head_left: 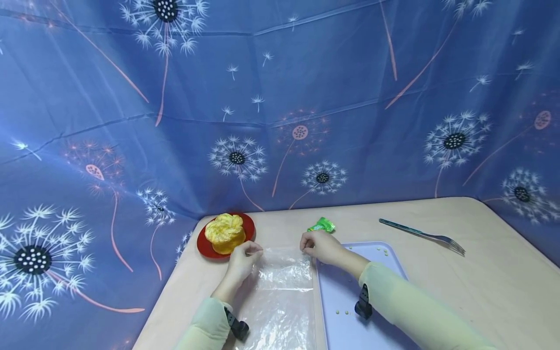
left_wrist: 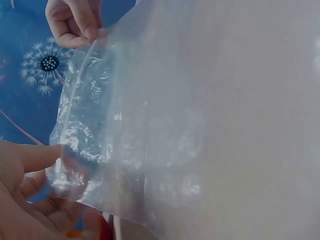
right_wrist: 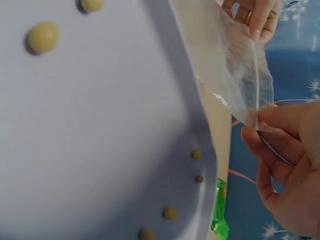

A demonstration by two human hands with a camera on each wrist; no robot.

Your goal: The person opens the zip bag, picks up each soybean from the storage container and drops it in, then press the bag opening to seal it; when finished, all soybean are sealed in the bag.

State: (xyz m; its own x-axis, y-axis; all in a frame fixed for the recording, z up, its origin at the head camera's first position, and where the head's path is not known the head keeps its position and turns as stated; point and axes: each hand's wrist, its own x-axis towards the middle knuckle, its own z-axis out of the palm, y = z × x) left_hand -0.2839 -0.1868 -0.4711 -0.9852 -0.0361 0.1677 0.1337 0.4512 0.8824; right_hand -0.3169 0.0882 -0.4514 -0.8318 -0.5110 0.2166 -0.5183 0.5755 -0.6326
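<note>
A clear plastic zip bag (head_left: pixel 284 291) is stretched between my two hands, its zip edge at the far end. My left hand (head_left: pixel 242 265) pinches one corner of that edge between thumb and fingers. The opposite corner is pinched by my right hand (head_left: pixel 323 247), as the right wrist view also shows with the bag (right_wrist: pixel 245 75) close to the fingers. In the left wrist view the bag (left_wrist: pixel 90 125) looks flat, and nothing shows inside it. Just beyond the right hand lies a small green wrapped packet (head_left: pixel 323 224).
A pale lavender tray (head_left: pixel 323 311) with several small yellowish balls (right_wrist: pixel 44 36) lies right of the bag, under the right forearm. At the back left, a red plate (head_left: pixel 204 245) bears a yellow bun (head_left: pixel 226 233). A fork (head_left: pixel 422 234) lies at the back right.
</note>
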